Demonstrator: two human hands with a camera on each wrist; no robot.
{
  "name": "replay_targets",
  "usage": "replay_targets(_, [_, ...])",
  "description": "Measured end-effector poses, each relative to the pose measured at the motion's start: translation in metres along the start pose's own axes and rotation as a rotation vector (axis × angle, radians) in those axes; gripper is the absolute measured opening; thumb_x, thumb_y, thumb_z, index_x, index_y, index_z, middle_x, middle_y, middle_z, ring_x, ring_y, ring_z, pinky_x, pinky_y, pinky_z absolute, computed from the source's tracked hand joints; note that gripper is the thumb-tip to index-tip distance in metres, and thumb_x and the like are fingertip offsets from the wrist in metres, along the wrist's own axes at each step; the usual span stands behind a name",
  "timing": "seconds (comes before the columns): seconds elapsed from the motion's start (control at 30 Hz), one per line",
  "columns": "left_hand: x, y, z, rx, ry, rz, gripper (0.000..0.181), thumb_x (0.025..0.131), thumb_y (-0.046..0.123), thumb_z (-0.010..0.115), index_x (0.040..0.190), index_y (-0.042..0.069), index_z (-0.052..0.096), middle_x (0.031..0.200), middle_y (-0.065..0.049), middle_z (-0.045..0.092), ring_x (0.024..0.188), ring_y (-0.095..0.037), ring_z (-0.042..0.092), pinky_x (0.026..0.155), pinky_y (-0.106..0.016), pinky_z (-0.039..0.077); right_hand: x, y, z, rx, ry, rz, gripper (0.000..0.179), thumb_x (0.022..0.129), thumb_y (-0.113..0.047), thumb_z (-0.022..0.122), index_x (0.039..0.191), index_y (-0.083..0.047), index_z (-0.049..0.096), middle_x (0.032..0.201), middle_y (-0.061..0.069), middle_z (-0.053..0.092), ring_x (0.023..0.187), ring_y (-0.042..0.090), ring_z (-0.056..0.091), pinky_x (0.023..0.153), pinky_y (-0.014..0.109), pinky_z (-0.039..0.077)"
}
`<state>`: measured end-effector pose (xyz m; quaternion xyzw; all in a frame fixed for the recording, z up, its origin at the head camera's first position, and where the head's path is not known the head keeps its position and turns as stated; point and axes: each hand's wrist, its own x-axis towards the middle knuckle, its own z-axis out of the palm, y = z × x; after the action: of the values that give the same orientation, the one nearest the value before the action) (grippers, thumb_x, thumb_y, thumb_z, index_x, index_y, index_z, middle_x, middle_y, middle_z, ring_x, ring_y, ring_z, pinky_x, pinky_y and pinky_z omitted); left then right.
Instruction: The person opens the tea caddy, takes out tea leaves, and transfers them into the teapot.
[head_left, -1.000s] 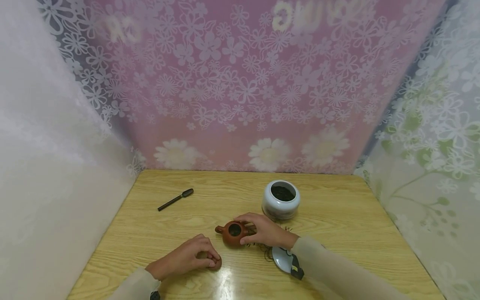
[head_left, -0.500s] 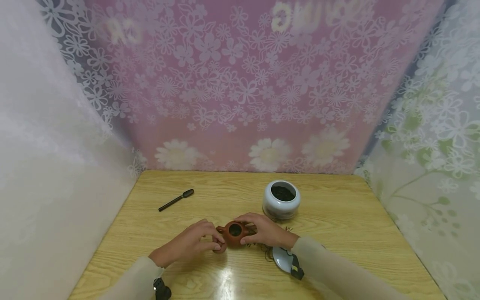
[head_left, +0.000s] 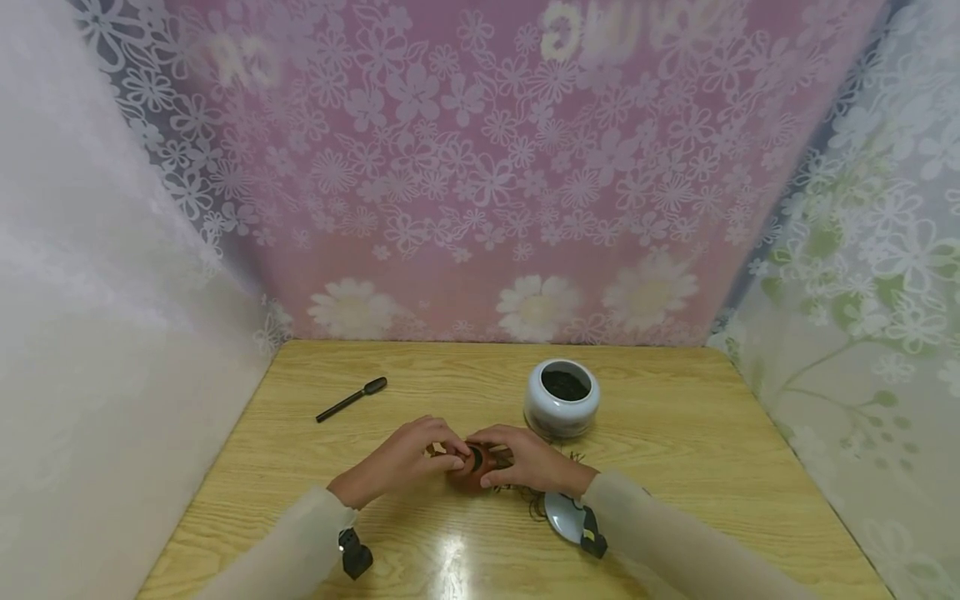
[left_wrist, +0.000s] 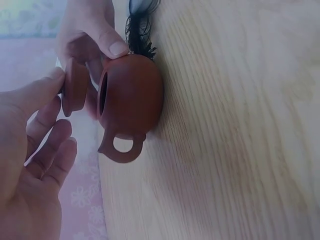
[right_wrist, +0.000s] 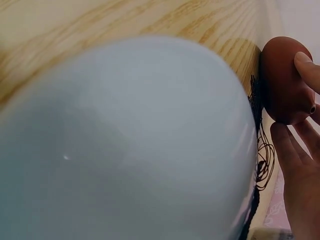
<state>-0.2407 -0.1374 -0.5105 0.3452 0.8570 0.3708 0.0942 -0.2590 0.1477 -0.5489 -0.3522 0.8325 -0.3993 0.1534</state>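
A reddish-brown clay teapot (left_wrist: 134, 92) stands on the wooden table, its round mouth uncovered and its loop handle toward my left side. My right hand (head_left: 531, 461) holds it around the spout side, thumb and fingers on opposite sides of the body; the small spout shows between them in the right wrist view. Between thumb and fingertips, my left hand (head_left: 411, 454) pinches the matching teapot lid (left_wrist: 75, 87). In the left wrist view the lid is right beside the mouth with a gap between; from the head it covers part of the dark opening.
Behind my right hand is a white jar (head_left: 562, 408) filled with dark leaves. A white lid (head_left: 564, 517) with a dark tasselled cord (right_wrist: 265, 160) lies under my right wrist. A black scoop (head_left: 352, 399) rests at the back left. Patterned cloth walls (head_left: 495, 167) enclose the table.
My left hand has lifted the teapot lid from the table left of the teapot and carried it up and right, over the mouth. My right hand has stayed on the teapot.
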Motion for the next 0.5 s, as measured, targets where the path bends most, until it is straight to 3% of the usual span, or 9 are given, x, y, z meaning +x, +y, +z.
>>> replay_targets(0.17, [0.009, 0.000, 0.005, 0.009, 0.023, -0.005, 0.019, 0.106, 0.034, 0.074, 0.123, 0.028, 0.079, 0.110, 0.014, 0.068, 0.098, -0.003, 0.062, 0.086, -0.027, 0.056, 0.000, 0.000, 0.000, 0.013, 0.001, -0.001, 0.060, 0.098, -0.025, 0.085, 0.153, -0.024, 0.061, 0.150, 0.000, 0.064, 0.139, 0.026, 0.064, 0.109, 0.042, 0.058])
replay_targets(0.33, [0.014, -0.002, 0.010, 0.011, 0.030, -0.014, 0.018, 0.106, 0.034, 0.074, 0.122, 0.028, 0.079, 0.108, 0.015, 0.067, 0.098, -0.002, 0.063, 0.088, -0.028, 0.056, 0.001, 0.001, 0.001, 0.009, 0.010, 0.011, 0.060, 0.097, -0.024, 0.086, 0.152, -0.023, 0.062, 0.149, -0.001, 0.065, 0.139, 0.026, 0.063, 0.110, 0.044, 0.057])
replay_targets(0.5, [0.017, -0.003, 0.015, -0.007, 0.037, -0.015, 0.017, 0.105, 0.030, 0.075, 0.121, 0.024, 0.080, 0.107, 0.012, 0.069, 0.097, -0.004, 0.063, 0.087, -0.028, 0.056, 0.002, 0.004, 0.001, -0.016, 0.006, -0.002, 0.059, 0.097, -0.027, 0.086, 0.151, -0.025, 0.062, 0.148, -0.004, 0.065, 0.136, 0.019, 0.063, 0.108, 0.035, 0.058])
